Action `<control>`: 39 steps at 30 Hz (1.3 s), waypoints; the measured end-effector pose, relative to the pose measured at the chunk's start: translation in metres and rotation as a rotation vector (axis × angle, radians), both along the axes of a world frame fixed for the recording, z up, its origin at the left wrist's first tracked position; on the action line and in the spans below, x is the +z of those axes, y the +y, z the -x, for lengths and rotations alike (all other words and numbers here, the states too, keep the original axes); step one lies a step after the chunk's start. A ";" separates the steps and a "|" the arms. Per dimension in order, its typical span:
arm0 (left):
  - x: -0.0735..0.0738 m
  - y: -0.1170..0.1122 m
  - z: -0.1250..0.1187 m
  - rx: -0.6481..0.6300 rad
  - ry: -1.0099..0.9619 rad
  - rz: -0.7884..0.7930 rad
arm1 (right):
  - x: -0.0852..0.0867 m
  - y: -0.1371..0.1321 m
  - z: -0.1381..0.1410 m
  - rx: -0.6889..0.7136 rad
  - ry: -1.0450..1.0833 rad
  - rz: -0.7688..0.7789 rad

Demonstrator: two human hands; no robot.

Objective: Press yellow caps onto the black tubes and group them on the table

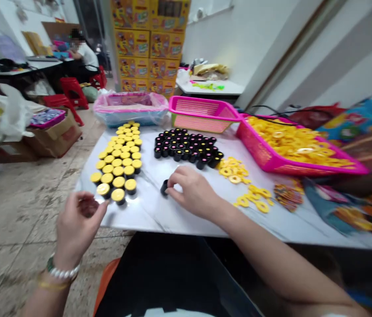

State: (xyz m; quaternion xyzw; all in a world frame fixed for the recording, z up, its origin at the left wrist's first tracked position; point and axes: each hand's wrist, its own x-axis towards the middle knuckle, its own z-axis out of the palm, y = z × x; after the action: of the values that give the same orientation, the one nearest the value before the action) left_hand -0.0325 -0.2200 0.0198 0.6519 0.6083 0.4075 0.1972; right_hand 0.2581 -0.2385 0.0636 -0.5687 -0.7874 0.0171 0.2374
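Observation:
My right hand [192, 191] rests on the white table [159, 211] with its fingers closed round a small black cap [164, 187]. My left hand [76, 224] hovers off the table's left edge, fingers curled; something dark seems to sit in them, blurred. Just beyond it stand rows of black caps with yellow tops [119, 163]. A cluster of open black caps [186, 149] stands further back in the middle. Loose yellow rings [238, 176] lie to the right of my right hand.
A pink basket full of yellow rings [298, 147] sits at the right, an empty pink basket [202, 112] behind the caps, and a plastic-lined bin [129, 108] at the back left. Stacked yellow cartons [149, 44] stand behind. A person sits far off at a desk.

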 end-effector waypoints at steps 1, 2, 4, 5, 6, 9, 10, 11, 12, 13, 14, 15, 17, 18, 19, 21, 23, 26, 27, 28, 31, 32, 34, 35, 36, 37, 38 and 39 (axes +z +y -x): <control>-0.001 -0.004 -0.003 -0.013 0.092 -0.046 | 0.000 -0.008 0.002 0.005 -0.009 0.020; -0.001 -0.006 -0.005 -0.031 0.178 -0.111 | 0.000 -0.015 0.004 0.006 -0.025 0.032; -0.003 -0.007 -0.011 -0.090 0.301 -0.228 | -0.002 -0.022 0.008 0.004 -0.067 0.032; -0.003 -0.007 -0.015 -0.110 0.327 -0.272 | -0.003 -0.023 0.009 0.001 -0.086 0.023; -0.003 -0.006 -0.018 -0.121 0.337 -0.300 | -0.004 -0.024 0.010 -0.001 -0.102 0.012; -0.003 -0.011 -0.030 -0.100 0.326 -0.338 | -0.007 -0.025 0.013 -0.014 -0.117 -0.017; -0.004 -0.016 -0.036 -0.100 0.312 -0.343 | -0.009 -0.026 0.013 -0.019 -0.118 -0.025; -0.004 -0.021 -0.042 -0.117 0.295 -0.346 | -0.010 -0.027 0.014 -0.022 -0.118 -0.032; -0.005 -0.025 -0.050 -0.156 0.275 -0.347 | -0.012 -0.028 0.014 -0.027 -0.117 -0.037; -0.007 -0.029 -0.058 -0.215 0.258 -0.341 | -0.014 -0.030 0.014 -0.030 -0.117 -0.043; -0.008 -0.032 -0.067 -0.282 0.241 -0.332 | -0.015 -0.032 0.014 -0.026 -0.119 -0.051; -0.010 -0.032 -0.076 -0.351 0.228 -0.318 | -0.016 -0.034 0.014 -0.019 -0.122 -0.059; -0.012 -0.027 -0.094 -0.463 0.202 -0.275 | -0.017 -0.037 0.015 -0.008 -0.128 -0.068; -0.013 -0.022 -0.102 -0.511 0.187 -0.252 | -0.016 -0.038 0.015 0.005 -0.124 -0.072; -0.014 -0.016 -0.109 -0.557 0.172 -0.232 | -0.015 -0.039 0.014 0.023 -0.110 -0.075; -0.014 -0.006 -0.119 -0.634 0.144 -0.206 | -0.013 -0.043 0.007 0.076 -0.054 -0.104; -0.013 -0.001 -0.124 -0.665 0.122 -0.183 | -0.012 -0.050 -0.010 0.065 0.024 -0.171; -0.011 -0.004 -0.125 -0.641 0.097 -0.159 | -0.021 -0.074 -0.053 -0.259 0.049 -0.242; -0.011 -0.006 -0.124 -0.636 0.091 -0.158 | -0.027 -0.085 -0.068 -0.391 -0.005 -0.235; -0.010 -0.009 -0.123 -0.635 0.087 -0.158 | -0.033 -0.096 -0.081 -0.497 -0.086 -0.222; -0.008 -0.013 -0.122 -0.657 0.094 -0.133 | -0.055 -0.124 -0.099 -0.504 -0.239 -0.147; -0.007 -0.013 -0.122 -0.668 0.101 -0.124 | -0.061 -0.131 -0.094 -0.465 -0.244 -0.141; -0.006 -0.013 -0.122 -0.674 0.114 -0.130 | -0.071 -0.138 -0.073 -0.327 -0.188 -0.163; -0.006 -0.013 -0.122 -0.672 0.120 -0.139 | -0.075 -0.138 -0.058 -0.249 -0.141 -0.190; -0.006 -0.013 -0.122 -0.667 0.124 -0.150 | -0.078 -0.136 -0.044 -0.175 -0.092 -0.227; -0.006 -0.013 -0.122 -0.663 0.128 -0.157 | -0.079 -0.132 -0.031 -0.118 -0.048 -0.266; -0.006 -0.013 -0.122 -0.660 0.131 -0.162 | -0.080 -0.127 -0.021 -0.082 -0.006 -0.298; -0.006 -0.013 -0.122 -0.660 0.132 -0.164 | -0.080 -0.121 -0.014 -0.067 0.032 -0.318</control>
State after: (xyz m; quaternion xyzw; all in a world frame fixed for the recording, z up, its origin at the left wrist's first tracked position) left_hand 0.0895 -0.2327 0.0139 0.8521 0.3414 0.3264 0.2257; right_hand 0.2720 -0.3599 -0.0163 -0.5494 -0.7570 -0.1063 0.3374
